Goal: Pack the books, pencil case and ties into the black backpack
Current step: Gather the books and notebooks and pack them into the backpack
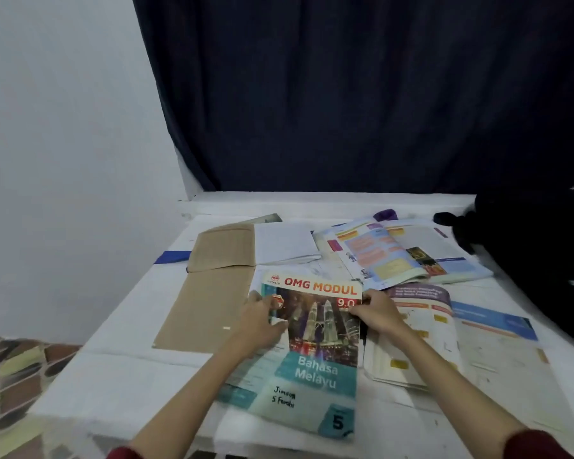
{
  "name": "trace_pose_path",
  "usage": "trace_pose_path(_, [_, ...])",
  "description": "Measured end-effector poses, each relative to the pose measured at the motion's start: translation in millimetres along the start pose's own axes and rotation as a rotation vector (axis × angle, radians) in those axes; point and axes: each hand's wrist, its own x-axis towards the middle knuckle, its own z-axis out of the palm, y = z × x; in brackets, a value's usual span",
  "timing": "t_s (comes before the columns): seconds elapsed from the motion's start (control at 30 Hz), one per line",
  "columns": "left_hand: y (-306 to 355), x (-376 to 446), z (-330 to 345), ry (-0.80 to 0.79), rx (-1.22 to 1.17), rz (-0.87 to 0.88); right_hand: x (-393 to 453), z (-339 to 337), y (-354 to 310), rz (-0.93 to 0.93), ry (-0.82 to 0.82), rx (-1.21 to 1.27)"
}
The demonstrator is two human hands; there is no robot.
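On the left of the white surface [120, 376] lies a flat brown cardboard sheet [206, 299], with an open white notebook [284, 243] behind it. Just right of the sheet, the left hand [262, 323] rests on the left edge of the workbook [315, 352], fingers [257, 298] curled over the cover near its top corner. The workbook lies closed, cover up, its long axis running from the person toward the curtain [362, 94], tilted slightly left at the far end. The right hand [376, 313] pinches the top right corner, thumb on the cover, so both hands hold the book's far end.

Further right lie two open books, one far [408, 253] and one near [444, 336]. The backpack [537, 253] sits at the far right edge, well apart from the workbook and nearer the right hand. Carrying the workbook there looks to mean a lift and a sweep rightward over the open books. Pencil case and ties cannot be made out.
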Motion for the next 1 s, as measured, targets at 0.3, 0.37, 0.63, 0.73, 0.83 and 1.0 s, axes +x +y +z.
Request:
trace_pose_path(0.3, [-13, 13, -8, 0.009, -0.541, -0.348, 8, 18, 1, 0.121, 0.023, 0.196])
trace_pose_path(0.37, [-2, 12, -21, -0.062, -0.752, -0.377, 7, 21, -5, 0.141, 0.057, 0.345])
trace_pose_path(0.63, [29, -9, -103, 0.037, -1.218, 0.066, -16, -46, -78, -0.227, 0.099, 0.754])
trace_pose_path(0.73, [35, -9, -125, 0.136, -1.289, 0.188, -29, -79, -106, -0.474, 0.091, 0.806])
trace_pose_path(0.83, [33, -6, -121, 0.2, -1.223, 0.185, -30, -84, -112, -0.549, 0.054, 0.764])
trace_pose_path(1.0, [28, -5, -91, 0.161, -1.109, 0.119, -19, -73, -88, -0.42, 0.014, 0.721])
